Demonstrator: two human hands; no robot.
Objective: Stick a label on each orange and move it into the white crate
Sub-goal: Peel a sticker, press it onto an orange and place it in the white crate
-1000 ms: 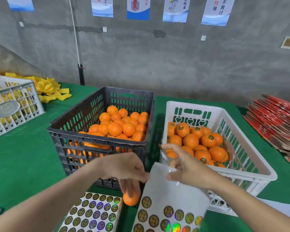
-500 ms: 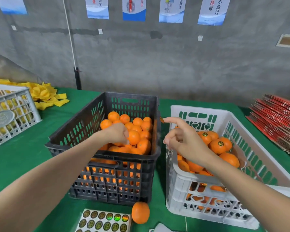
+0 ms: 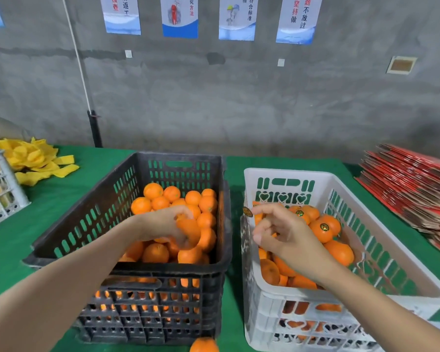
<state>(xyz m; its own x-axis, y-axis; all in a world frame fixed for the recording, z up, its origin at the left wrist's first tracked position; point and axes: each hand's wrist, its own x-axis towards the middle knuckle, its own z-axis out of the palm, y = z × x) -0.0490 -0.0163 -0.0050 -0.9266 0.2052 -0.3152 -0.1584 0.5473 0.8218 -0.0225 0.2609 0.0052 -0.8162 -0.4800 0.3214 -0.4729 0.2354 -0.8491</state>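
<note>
The left forearm comes in from 8 o'clock and reaches toward 1 o'clock. The left hand [image 3: 167, 224] is palm down, its fingers curled round a round orange fruit [image 3: 188, 231]. The right forearm comes in from 4 o'clock and points toward 11 o'clock. The right hand [image 3: 286, 240] has its forefinger stretched out, bearing a small round dark label [image 3: 247, 212] at its tip, and the other fingers are loosely curled.

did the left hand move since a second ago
Yes. The left hand went from outside the near wall of the black crate forward into that crate, where it now grips an orange.
</note>
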